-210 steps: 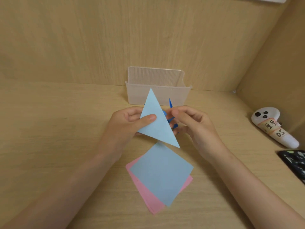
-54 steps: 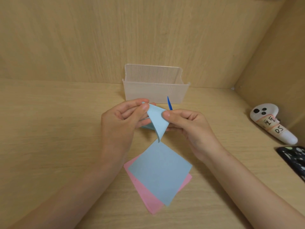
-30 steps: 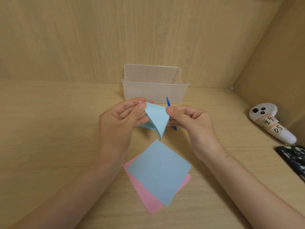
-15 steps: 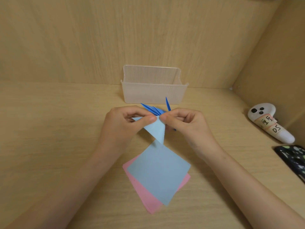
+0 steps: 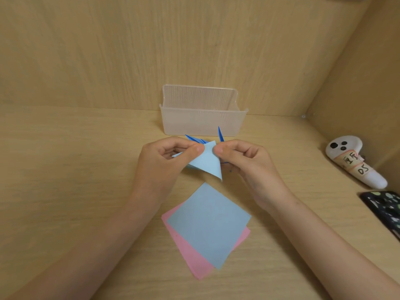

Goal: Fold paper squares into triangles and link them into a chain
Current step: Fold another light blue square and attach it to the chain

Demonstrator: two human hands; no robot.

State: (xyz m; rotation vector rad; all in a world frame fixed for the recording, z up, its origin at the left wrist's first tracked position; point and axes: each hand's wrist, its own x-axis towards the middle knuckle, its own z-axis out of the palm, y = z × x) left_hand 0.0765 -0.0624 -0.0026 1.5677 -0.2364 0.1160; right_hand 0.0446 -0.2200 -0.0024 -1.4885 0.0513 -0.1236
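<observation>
Saw L hand pinching light-blue triangle at its upper-left edge, thumb on top, fingers curled under. Saw R hand pinching same triangle at top corner, thumb & forefinger pressed onto the paper, other fingers curled in. Noted triangle held up off bench, betw. both hands, long point aimed down & slightly right. Spotted dark-blue folded pieces poking out behind triangle; couldn't tell which hand held them. Found light-blue square flat on bench just below the hands, lying on pink square, pink showing along left & bottom edges. Noted clear plastic box at back of bench, beyond the hands. Noted white controller w/ handwritten label at far right, dark patterned item near it, cut off by frame edge.
</observation>
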